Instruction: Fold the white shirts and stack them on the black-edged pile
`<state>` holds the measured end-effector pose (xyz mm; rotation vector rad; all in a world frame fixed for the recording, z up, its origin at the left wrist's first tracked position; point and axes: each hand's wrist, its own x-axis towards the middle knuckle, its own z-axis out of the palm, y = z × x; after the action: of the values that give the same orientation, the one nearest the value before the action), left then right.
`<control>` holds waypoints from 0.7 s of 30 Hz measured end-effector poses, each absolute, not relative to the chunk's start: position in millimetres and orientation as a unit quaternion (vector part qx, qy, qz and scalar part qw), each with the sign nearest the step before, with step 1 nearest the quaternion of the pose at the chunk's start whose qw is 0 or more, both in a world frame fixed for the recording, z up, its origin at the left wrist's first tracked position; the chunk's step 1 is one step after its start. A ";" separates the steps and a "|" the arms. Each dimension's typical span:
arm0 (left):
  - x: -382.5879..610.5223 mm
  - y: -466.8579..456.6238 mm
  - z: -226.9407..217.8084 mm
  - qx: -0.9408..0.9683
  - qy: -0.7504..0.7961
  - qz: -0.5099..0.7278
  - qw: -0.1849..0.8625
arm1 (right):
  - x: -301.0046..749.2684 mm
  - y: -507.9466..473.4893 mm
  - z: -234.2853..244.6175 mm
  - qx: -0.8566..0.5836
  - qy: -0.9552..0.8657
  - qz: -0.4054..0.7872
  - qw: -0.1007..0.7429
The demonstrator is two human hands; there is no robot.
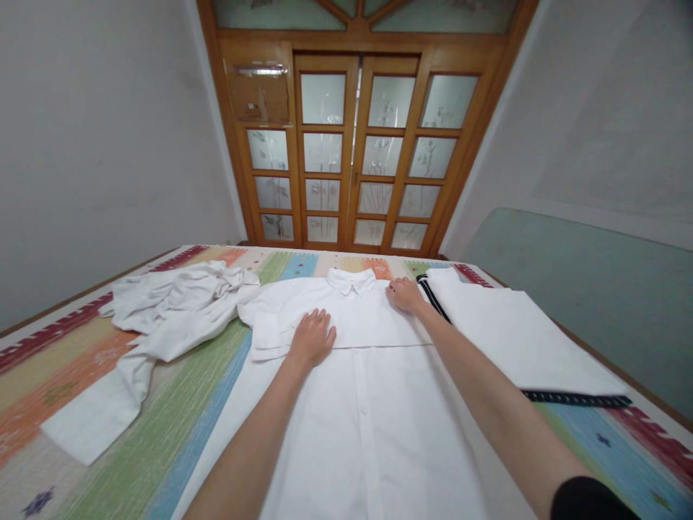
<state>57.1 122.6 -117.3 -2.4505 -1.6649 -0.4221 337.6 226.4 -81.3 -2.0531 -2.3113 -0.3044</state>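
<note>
Striped cover [189,390] carries a spread white shirt [341,390] centrally, a crumpled white garment [178,310] towards ten o'clock, folded white fabric [509,336] towards two.

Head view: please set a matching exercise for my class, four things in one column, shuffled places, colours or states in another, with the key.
Things:
1. Collared shirt
2. Garment at picture left
3. Cloth at picture right
4. Doors

Descriptions:
A. white with dark trim
B. brown, at the back
C. spread out in the middle
D. crumpled

Pairs: 1-C; 2-D; 3-A; 4-B
</note>
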 end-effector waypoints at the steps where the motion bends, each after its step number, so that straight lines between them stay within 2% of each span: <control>1: 57.1 122.5 -117.2 -0.816 -0.555 -0.143 0.075 | 341.3 227.8 -79.0 -0.659 -0.745 -0.098 0.009; 12: 57.9 121.6 -118.3 -0.804 -0.558 -0.184 0.087 | 375.9 234.5 -74.5 -0.658 -0.751 -0.038 -0.038; 21: 58.0 119.4 -117.4 -0.787 -0.571 -0.213 0.100 | 380.0 228.7 -70.1 -0.692 -0.718 -0.055 -0.055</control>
<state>58.0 119.4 -117.4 -2.3246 -1.6867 -0.6302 380.0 228.7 -70.1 -2.2538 -2.3363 -0.1790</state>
